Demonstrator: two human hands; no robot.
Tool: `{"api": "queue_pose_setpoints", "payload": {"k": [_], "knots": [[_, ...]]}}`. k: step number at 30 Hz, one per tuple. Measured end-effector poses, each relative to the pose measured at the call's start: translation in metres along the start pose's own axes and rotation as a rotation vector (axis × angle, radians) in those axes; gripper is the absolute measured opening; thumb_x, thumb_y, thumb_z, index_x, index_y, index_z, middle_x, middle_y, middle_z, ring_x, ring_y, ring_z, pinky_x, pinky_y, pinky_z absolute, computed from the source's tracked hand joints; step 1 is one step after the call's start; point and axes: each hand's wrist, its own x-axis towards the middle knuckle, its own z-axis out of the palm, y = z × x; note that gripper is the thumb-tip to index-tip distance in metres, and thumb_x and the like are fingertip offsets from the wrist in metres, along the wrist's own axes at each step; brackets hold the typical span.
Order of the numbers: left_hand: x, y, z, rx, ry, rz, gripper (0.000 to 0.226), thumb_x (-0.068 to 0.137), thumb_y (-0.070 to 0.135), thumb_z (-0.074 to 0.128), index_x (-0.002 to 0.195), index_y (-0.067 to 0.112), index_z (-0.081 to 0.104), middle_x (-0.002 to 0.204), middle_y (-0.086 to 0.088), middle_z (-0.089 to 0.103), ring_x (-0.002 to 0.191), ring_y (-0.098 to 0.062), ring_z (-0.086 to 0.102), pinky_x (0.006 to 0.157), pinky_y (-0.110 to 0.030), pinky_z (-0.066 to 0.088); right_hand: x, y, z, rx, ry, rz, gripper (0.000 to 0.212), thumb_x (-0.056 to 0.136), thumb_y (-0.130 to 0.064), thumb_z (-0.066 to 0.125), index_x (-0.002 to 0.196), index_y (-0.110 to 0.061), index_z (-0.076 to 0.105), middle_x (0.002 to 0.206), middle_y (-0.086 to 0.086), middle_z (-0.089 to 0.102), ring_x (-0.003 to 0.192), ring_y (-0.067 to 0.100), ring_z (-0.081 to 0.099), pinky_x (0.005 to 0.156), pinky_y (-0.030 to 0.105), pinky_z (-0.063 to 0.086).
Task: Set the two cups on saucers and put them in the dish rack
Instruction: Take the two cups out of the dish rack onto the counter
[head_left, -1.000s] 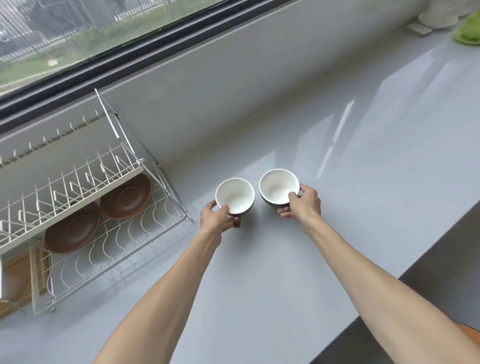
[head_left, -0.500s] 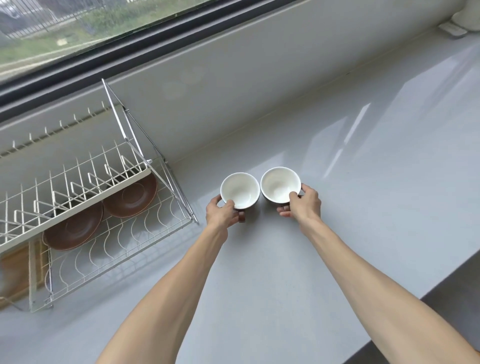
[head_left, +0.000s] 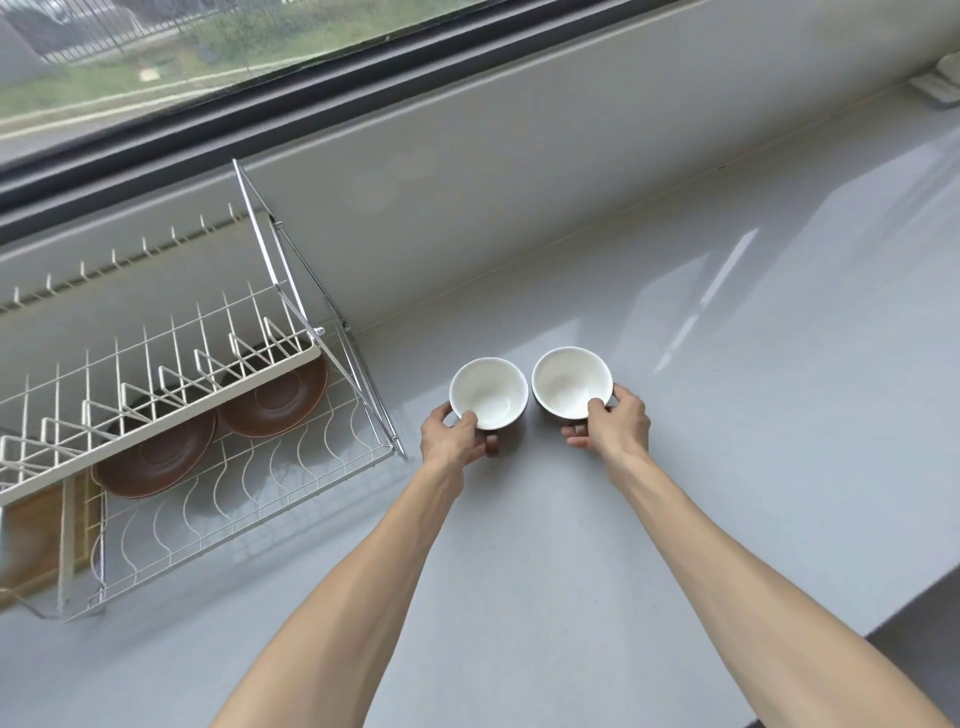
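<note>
Left hand (head_left: 451, 435) fingers curled round the left cup (head_left: 488, 392), thumb over its near rim, brown handle poking out by the palm. Right hand (head_left: 613, 423) gripped the right cup (head_left: 571, 382) the same way, thumb on the rim. Both cups upright, white inside, just beside each other, mid-counter (head_left: 727, 415) toward its back edge. Dish rack (head_left: 208, 509) stood at the counter's left end; two brown saucers (head_left: 280, 402) lay on its lower tier, overlapping under the upper shelf.
</note>
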Motion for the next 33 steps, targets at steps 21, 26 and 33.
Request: {"api": "queue_pose_setpoints", "payload": {"k": [21,26,33], "knots": [[-0.049,0.029,-0.096,0.71,-0.116,0.2,0.039,0.097,0.03,0.05,0.132,0.015,0.06,0.112,-0.01,0.066,0.087,-0.025,0.067,0.079,-0.036,0.056,-0.055,-0.039,-0.008,-0.842,-0.066,-0.203,0.016,0.093,-0.022,0.047,0.095,-0.01,0.057,0.117,0.018,0.067,0.108,0.039,0.063,0.079,0.033,0.039],[-0.067,0.032,-0.138,0.856,-0.046,0.252,0.037,0.098,0.033,0.051,0.129,0.018,0.062,0.116,-0.013,0.071,0.1,-0.028,0.072,0.083,-0.039,0.059,-0.089,-0.048,0.018,-0.951,-0.125,-0.366,0.028,0.092,-0.024,0.049,0.105,-0.008,0.068,0.119,0.017,0.069,0.11,0.039,0.064,0.085,0.037,0.046],[-0.084,0.027,-0.206,1.213,0.135,0.292,0.046,0.093,0.045,0.045,0.134,0.03,0.058,0.134,-0.004,0.064,0.118,-0.03,0.063,0.095,-0.036,0.049,-0.138,-0.061,0.077,-1.015,-0.277,-0.537,0.036,0.093,-0.029,0.049,0.116,-0.01,0.069,0.121,0.016,0.07,0.115,0.038,0.063,0.084,0.037,0.043]]}}
